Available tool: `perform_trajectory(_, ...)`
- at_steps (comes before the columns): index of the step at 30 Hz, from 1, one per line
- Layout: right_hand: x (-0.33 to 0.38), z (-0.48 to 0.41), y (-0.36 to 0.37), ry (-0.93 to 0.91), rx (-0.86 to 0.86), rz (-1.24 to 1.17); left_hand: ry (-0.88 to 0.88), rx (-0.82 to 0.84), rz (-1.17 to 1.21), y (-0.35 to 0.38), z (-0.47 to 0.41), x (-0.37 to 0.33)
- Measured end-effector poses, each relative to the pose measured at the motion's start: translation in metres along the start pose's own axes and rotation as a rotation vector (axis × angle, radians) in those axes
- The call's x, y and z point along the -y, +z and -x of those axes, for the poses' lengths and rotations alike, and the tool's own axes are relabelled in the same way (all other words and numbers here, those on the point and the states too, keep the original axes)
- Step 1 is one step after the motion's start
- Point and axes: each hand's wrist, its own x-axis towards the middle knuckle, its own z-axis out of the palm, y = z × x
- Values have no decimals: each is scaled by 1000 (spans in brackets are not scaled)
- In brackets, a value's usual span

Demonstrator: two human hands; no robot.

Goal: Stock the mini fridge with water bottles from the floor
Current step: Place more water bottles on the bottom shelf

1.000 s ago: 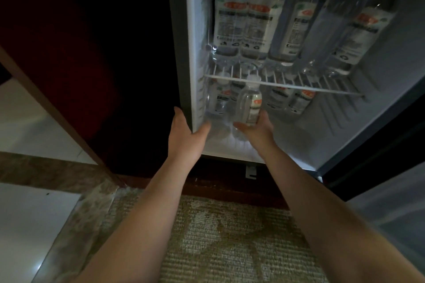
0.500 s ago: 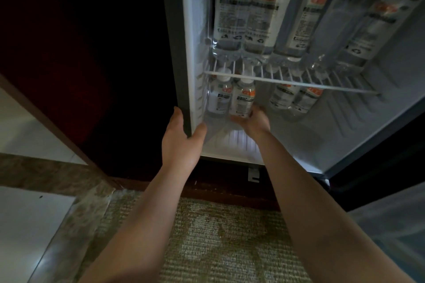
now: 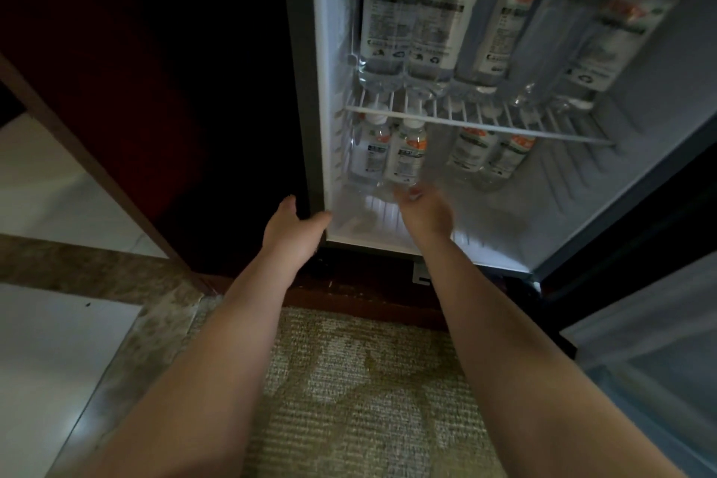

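the open mini fridge with a white lit interior (image 3: pixel 640 167) fills the upper right, its top cut off by the frame edge. to its left stands a dark reddish wooden cabinet (image 3: pixel 135 70), mostly lost in shadow. below lies a beige patterned carpet (image 3: pixel 349 400), and beside it pale glossy floor tiles (image 3: pixel 50 361) with a mottled stone border. a pale panel (image 3: pixel 659 353) at lower right is cut off and too dim to identify.

inside, a white wire shelf (image 3: pixel 485 124) carries five tall clear plastic water bottles with white and red labels (image 3: pixel 388 12); their caps are out of view. under the shelf stand four small clear water bottles (image 3: pixel 405 159), two at the left wall and two further right, their tops partly hidden by the shelf wires.

the left hand (image 3: pixel 291 229) braces the fridge's left front edge, fingers straight along the outer side, thumb spread onto the inner rim. the right hand (image 3: pixel 425 211) is blurred, just below the second small bottle on the fridge floor; its fingers look loosely extended and hold nothing, and whether the tips touch the bottle cannot be told.
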Motion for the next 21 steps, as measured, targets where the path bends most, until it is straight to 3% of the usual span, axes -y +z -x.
perform_trajectory(6, 20, 53, -12, -103, 343, 146, -44, 121, -146, -20, 21, 3)
perform_trajectory(14, 79, 143, -43, -287, 431, 192, 31, 61, -105, -76, 71, -12)
perform_trajectory(21, 157, 254, -42, -397, 542, 215, 44, -40, -114, -183, 128, 23)
